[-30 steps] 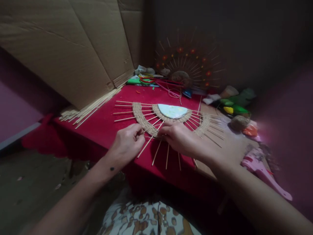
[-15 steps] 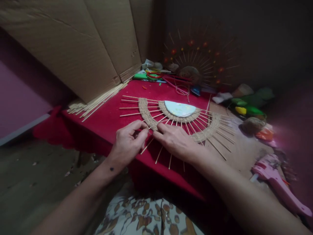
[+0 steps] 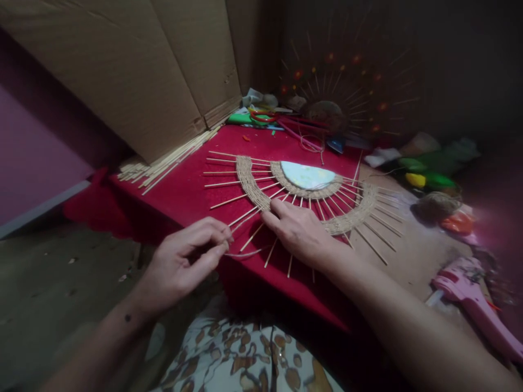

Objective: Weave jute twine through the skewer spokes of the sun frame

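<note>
A half-round fan of thin sticks [image 3: 224,185] lies on the red cloth. Two bands of woven twine [image 3: 252,187] cross its sticks, and a pale blue half-disc [image 3: 307,175] forms its middle. My left hand [image 3: 192,256] is off to the left of the outer band, thumb and fingertips pinched on a strand of twine [image 3: 244,220] that runs back toward the weave. A loose end of it trails right from the fingertips. My right hand [image 3: 298,228] presses on the outer band, its thumb and forefinger closed at the woven edge; the other fingers partly hide the sticks beneath.
Loose sticks [image 3: 163,163] lie along a cardboard sheet [image 3: 171,81] at left. Scissors [image 3: 263,115] and other bits are at the back, near a larger decorated fan [image 3: 327,98]. On the right are a twine ball [image 3: 437,202] and a pink glue gun [image 3: 469,296] beside a brown board [image 3: 392,267].
My left hand has moved left and toward me, away from the weave, drawing the twine strand out. My right hand stays on the outer band. The view has shifted slightly.
</note>
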### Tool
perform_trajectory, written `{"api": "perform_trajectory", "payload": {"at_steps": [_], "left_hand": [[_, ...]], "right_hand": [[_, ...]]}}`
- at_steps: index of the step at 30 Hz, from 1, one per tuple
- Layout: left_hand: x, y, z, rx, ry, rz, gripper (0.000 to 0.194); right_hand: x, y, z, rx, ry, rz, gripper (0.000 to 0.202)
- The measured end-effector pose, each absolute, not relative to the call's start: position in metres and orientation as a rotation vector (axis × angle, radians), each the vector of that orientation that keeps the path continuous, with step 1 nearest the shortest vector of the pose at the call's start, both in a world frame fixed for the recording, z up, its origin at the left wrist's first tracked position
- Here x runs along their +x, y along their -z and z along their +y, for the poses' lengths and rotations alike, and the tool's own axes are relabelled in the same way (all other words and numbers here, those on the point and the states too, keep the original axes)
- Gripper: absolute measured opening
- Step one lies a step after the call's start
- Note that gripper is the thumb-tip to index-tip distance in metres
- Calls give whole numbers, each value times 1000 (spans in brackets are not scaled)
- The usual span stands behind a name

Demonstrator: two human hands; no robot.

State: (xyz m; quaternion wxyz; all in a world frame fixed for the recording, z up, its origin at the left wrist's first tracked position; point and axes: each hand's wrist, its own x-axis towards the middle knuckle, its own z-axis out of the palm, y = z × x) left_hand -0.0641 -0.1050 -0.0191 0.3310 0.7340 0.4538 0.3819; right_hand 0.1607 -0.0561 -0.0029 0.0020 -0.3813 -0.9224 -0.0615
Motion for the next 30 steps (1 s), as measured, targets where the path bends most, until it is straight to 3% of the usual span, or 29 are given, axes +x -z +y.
{"api": "perform_trajectory", "payload": {"at_steps": [8, 23, 30], "left_hand": [[-72, 37, -103, 2384, -932, 1360, 12], [-74, 30, -101, 2820, -633, 1348, 13], [-68, 23, -81, 2774, -762, 1540, 16]], "right_hand": [[161, 5, -57, -1203, 214, -2894, 28], [161, 7, -57, -1175, 315, -2841, 25], [164, 13, -54, -1122, 230, -2784, 26]]}}
